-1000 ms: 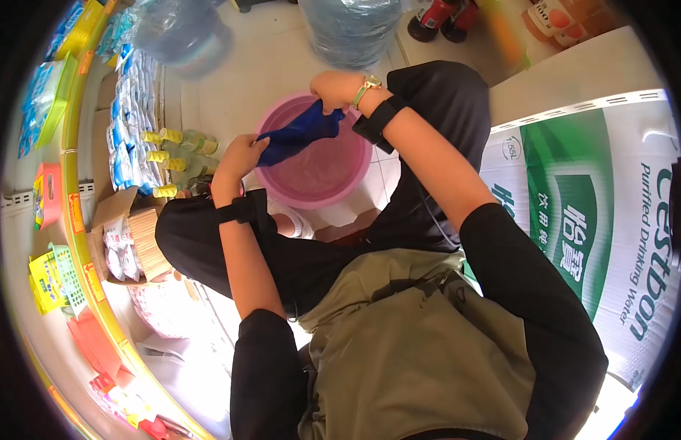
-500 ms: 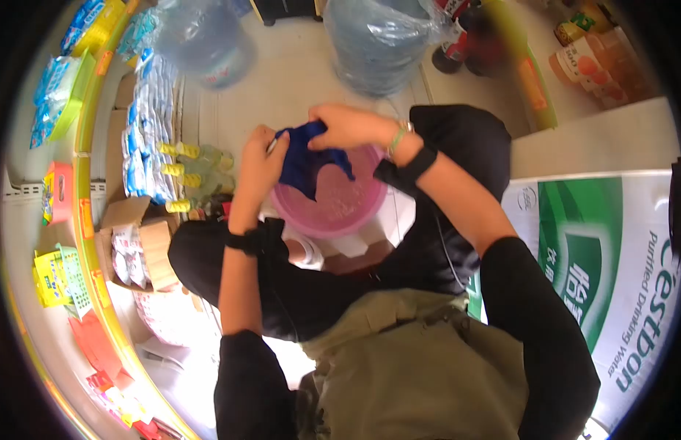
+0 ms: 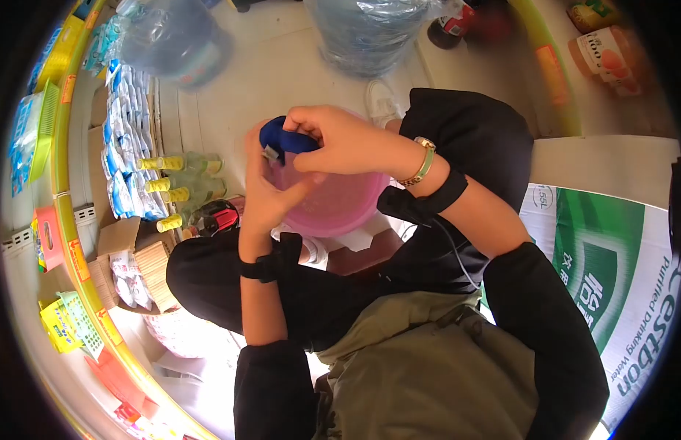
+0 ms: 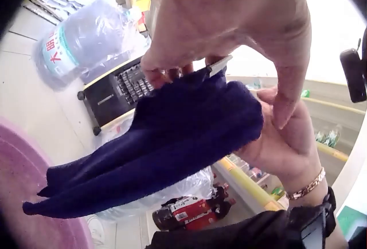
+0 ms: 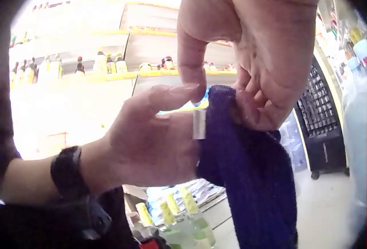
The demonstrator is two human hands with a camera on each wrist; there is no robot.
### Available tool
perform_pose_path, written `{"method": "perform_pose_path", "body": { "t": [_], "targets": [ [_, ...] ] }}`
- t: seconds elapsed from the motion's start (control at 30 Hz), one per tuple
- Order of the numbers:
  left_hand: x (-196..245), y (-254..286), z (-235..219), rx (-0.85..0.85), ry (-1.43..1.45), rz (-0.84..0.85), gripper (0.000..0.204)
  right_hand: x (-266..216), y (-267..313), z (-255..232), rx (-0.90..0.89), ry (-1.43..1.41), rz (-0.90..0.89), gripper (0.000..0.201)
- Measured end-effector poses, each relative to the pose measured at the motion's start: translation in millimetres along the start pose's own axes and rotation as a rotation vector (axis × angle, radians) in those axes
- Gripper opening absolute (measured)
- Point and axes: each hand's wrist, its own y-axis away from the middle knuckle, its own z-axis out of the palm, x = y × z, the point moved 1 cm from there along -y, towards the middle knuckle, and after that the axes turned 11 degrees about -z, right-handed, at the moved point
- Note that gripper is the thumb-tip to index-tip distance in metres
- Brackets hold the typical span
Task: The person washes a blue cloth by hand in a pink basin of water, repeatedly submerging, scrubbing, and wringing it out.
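Observation:
A dark blue cloth [image 3: 296, 141] with a small white tag is held bunched between both hands, near the far-left rim of a pink basin [image 3: 355, 209]. My left hand [image 3: 266, 194] grips it from the left, fingers partly hidden behind it and thumb spread away. From the other side my right hand [image 3: 355, 143] holds the cloth with curled fingers. In the left wrist view the cloth [image 4: 172, 134] hangs in long folds from the fingers, its lower end overlapping the basin [image 4: 28, 157]. The tag [image 5: 199, 124] sticks out beside the left hand in the right wrist view.
Yellow-capped bottles [image 3: 183, 163] and an open carton [image 3: 153, 268] stand to the left, below stocked shelves [image 3: 69, 183]. Large water jugs [image 3: 175, 44] stand ahead on the floor. A Cestbon water carton [image 3: 626, 257] is at the right. Dark-trousered legs flank the basin.
The cloth went from stretched out over the basin to bunched up between the hands. Both hands have come closer together, and the left thumb has spread off the cloth.

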Motion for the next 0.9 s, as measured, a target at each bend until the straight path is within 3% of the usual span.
{"method": "perform_pose_path", "body": {
  "t": [0.07, 0.13, 0.2, 0.3, 0.43, 0.5, 0.53, 0.6, 0.63, 0.7, 0.73, 0.8, 0.83, 0.87, 0.9],
  "targets": [
    [-1, 1, 10, -0.019, 0.11, -0.057, 0.063, -4, 0, 0, -0.026, 0.045, -0.011, 0.026],
    [-9, -1, 12, 0.025, 0.034, -0.047, 0.062, -4, 2, 2, -0.052, 0.096, -0.023, 0.028],
    [-12, 0, 18, 0.043, 0.184, -0.084, 0.053, 0, 6, 4, -0.078, -0.074, -0.026, 0.034],
    [-18, -1, 21, 0.028, 0.144, -0.02, 0.046, -5, 11, 4, -0.074, -0.121, 0.08, 0.038],
    [-13, 0, 26, 0.087, 0.11, -0.083, 0.036, -8, 12, 3, -0.177, -0.141, 0.068, 0.034],
    [-15, -2, 24, 0.072, 0.152, -0.176, 0.027, -19, 13, 3, -0.185, 0.402, -0.108, 0.029],
    [-17, -3, 24, 0.069, 0.152, -0.176, 0.027, -16, 13, 3, -0.182, 0.402, -0.106, 0.029],
    [-19, -4, 23, 0.051, 0.15, 0.016, 0.022, -7, 13, 4, -0.011, 0.25, -0.087, 0.025],
    [-19, -4, 22, 0.05, 0.151, 0.016, 0.022, -7, 11, 3, -0.01, 0.25, -0.085, 0.025],
    [-19, -4, 19, 0.128, 0.006, -0.14, 0.019, -9, 6, -6, 0.292, 0.269, -0.352, 0.014],
    [-16, -5, 18, 0.131, 0.016, -0.129, 0.019, -12, 4, -12, 0.287, 0.283, -0.357, 0.014],
    [-9, -2, 17, 0.164, 0.162, -0.231, 0.028, -21, 8, -24, 0.388, 0.765, -0.468, 0.014],
    [-11, -2, 15, 0.169, 0.15, -0.204, 0.035, -28, 13, -23, 0.316, 0.813, -0.289, 0.016],
    [-10, -2, 15, 0.172, 0.155, -0.198, 0.035, -25, 15, -22, 0.311, 0.819, -0.293, 0.016],
    [-7, -1, 14, 0.169, 0.229, -0.22, 0.035, -19, 16, -19, 0.18, 0.833, -0.269, 0.016]
  ]
}}
